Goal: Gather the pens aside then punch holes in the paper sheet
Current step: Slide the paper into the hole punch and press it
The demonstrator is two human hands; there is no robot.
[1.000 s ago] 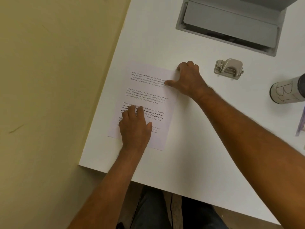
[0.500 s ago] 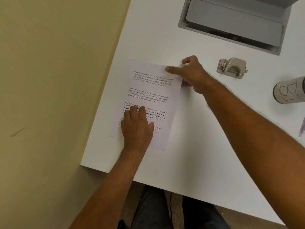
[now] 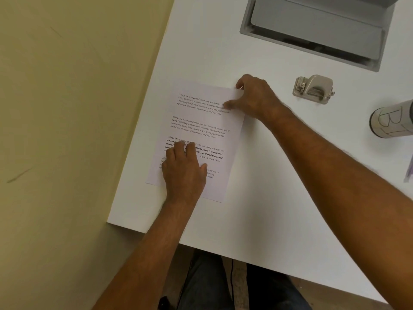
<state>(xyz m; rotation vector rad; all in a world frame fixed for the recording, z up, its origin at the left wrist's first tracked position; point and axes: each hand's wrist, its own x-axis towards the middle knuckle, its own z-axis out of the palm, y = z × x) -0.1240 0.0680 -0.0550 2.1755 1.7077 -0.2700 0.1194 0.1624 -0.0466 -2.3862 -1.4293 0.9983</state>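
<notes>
One paper sheet (image 3: 196, 130) is seen lying flat on the white table (image 3: 257, 198), near the table's left edge, with four blocks of printed text counted on it. The lower part of the sheet is pressed down by the left hand (image 3: 184, 171), which is laid palm down with its fingers close together over the third block of text; nothing is held in it. The far right corner of the sheet is taken by the right hand (image 3: 254, 97): its thumb is placed on top of the page beside the first block of text, and its fingers are curled at the sheet's edge, so that the corner is pinched. Whether the corner is lifted off the table cannot be told.

To the right of that hand, one grey hole punch (image 3: 312, 89) is set on the table, apart from the sheet. Behind it, one grey recessed tray (image 3: 312, 30) is let into the table top. At the right edge of the view, one cylindrical container (image 3: 391, 119) marked with handwritten letters is seen lying on its side. Two legs in dark trousers (image 3: 205, 285) are visible below the near edge of the table.
</notes>
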